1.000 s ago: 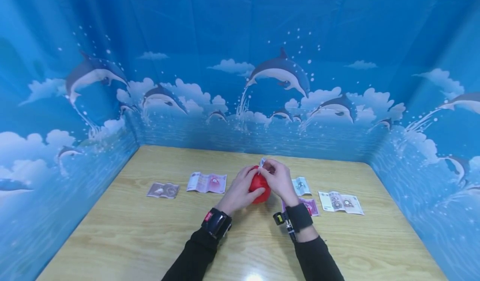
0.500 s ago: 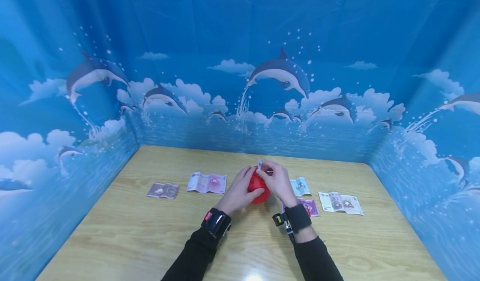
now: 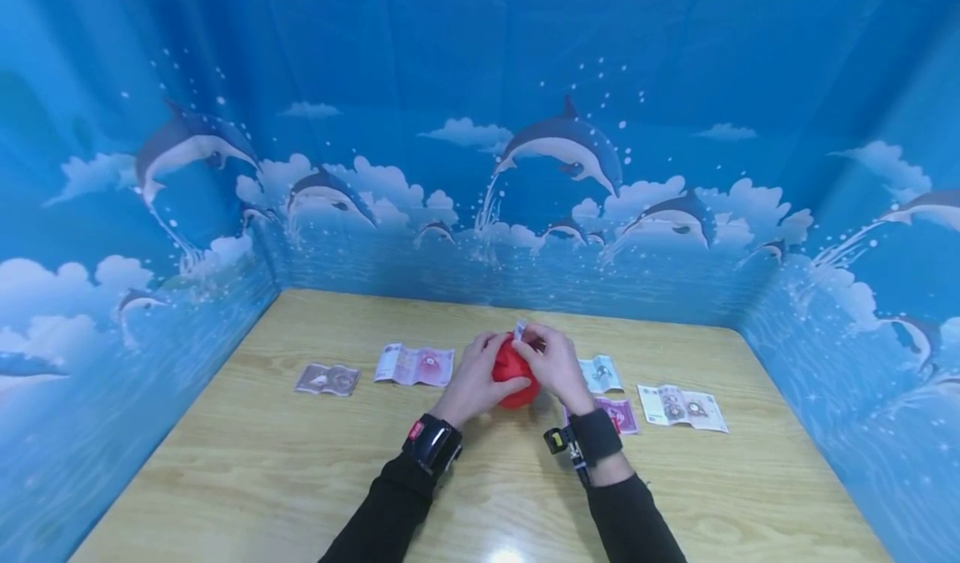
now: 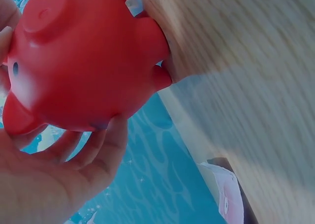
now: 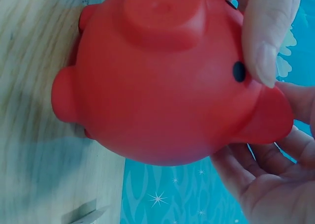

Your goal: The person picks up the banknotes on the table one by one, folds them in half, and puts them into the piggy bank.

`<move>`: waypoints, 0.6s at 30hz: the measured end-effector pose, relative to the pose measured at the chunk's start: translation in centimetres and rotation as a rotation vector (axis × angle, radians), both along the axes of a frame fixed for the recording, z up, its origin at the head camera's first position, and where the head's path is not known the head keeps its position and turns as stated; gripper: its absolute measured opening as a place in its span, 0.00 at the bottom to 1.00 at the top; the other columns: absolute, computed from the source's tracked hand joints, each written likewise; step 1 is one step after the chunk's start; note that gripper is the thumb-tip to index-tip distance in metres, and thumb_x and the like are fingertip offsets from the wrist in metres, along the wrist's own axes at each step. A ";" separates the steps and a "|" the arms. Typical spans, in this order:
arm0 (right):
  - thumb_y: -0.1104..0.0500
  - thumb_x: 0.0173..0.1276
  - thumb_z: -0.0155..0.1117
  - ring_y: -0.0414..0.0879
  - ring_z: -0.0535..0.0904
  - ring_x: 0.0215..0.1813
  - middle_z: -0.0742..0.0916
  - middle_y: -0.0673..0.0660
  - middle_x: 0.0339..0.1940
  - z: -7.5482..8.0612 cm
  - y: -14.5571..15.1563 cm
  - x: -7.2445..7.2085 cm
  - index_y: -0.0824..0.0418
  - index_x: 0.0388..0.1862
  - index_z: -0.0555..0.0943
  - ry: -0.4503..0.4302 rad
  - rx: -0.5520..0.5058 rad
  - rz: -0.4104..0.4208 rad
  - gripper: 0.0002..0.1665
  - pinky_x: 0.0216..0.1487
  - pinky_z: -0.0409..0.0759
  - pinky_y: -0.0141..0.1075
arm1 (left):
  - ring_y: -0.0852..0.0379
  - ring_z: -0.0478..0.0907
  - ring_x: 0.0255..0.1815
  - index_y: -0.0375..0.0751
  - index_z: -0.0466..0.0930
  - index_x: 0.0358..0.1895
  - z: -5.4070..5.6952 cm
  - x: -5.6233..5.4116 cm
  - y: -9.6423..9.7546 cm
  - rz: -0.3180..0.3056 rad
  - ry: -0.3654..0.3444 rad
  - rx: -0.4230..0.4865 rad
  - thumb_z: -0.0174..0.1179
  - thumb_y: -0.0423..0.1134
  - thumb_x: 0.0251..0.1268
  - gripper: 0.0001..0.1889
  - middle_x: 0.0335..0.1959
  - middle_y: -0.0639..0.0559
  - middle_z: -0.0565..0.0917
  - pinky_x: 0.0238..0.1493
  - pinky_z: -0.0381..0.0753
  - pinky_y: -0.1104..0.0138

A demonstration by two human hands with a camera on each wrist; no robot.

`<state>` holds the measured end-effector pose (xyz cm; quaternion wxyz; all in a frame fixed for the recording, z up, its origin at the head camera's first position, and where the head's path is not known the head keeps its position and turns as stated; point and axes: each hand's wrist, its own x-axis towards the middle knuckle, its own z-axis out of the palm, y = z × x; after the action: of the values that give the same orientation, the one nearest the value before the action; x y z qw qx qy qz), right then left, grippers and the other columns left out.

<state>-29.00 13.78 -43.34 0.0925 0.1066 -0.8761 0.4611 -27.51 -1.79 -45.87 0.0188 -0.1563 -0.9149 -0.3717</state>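
Note:
A red piggy bank point(image 3: 512, 369) stands near the middle of the table, its snout facing the person in both wrist views. My left hand point(image 3: 476, 379) grips it from the left side, fingers around the body and thumb toward the front. At the top of the bank, my right hand point(image 3: 553, 363) pinches a small folded banknote point(image 3: 520, 328), its end showing above the fingers. The bank's slot is hidden by the hands. In the right wrist view the right hand point(image 5: 280, 179) is behind an ear, and the note is not visible there.
Left of the bank lie a brown banknote point(image 3: 327, 379) and a pink one, the pink banknote point(image 3: 414, 365). To the right are a light blue banknote point(image 3: 601, 374), a purple banknote point(image 3: 619, 415) and a pale banknote point(image 3: 682, 407). A dolphin-printed curtain point(image 3: 375, 246) borders the wooden table point(image 3: 300, 463).
The right hand has shifted slightly left and down with the folded banknote, and less of the note shows above the bank. The left hand keeps its grip.

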 end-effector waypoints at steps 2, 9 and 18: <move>0.59 0.68 0.66 0.51 0.84 0.49 0.87 0.56 0.38 0.0 0.0 0.0 0.60 0.44 0.84 -0.004 -0.001 -0.004 0.08 0.56 0.81 0.48 | 0.48 0.70 0.64 0.52 0.60 0.75 -0.1 -0.2 0.0 -0.006 -0.013 0.005 0.67 0.60 0.57 0.44 0.70 0.47 0.66 0.54 0.82 0.54; 0.60 0.67 0.67 0.49 0.83 0.44 0.87 0.55 0.36 -0.1 -0.1 -0.1 0.61 0.45 0.84 0.010 0.016 -0.015 0.10 0.52 0.81 0.46 | 0.51 0.74 0.60 0.51 0.60 0.75 -0.4 -0.8 -0.4 -0.078 -0.037 0.114 0.68 0.60 0.56 0.45 0.68 0.48 0.68 0.55 0.81 0.56; 0.39 0.74 0.54 0.48 0.83 0.53 0.88 0.54 0.50 0.2 -0.2 0.2 0.55 0.52 0.85 -0.043 -0.025 -0.043 0.25 0.51 0.81 0.46 | 0.50 0.74 0.60 0.54 0.59 0.75 -0.6 -1.4 -0.6 -0.083 -0.110 0.204 0.70 0.58 0.53 0.46 0.68 0.48 0.69 0.54 0.81 0.55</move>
<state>-28.83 13.61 -43.12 0.0850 0.0766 -0.8740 0.4723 -28.86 -2.36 -46.51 -0.0311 -0.1706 -0.8648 -0.4713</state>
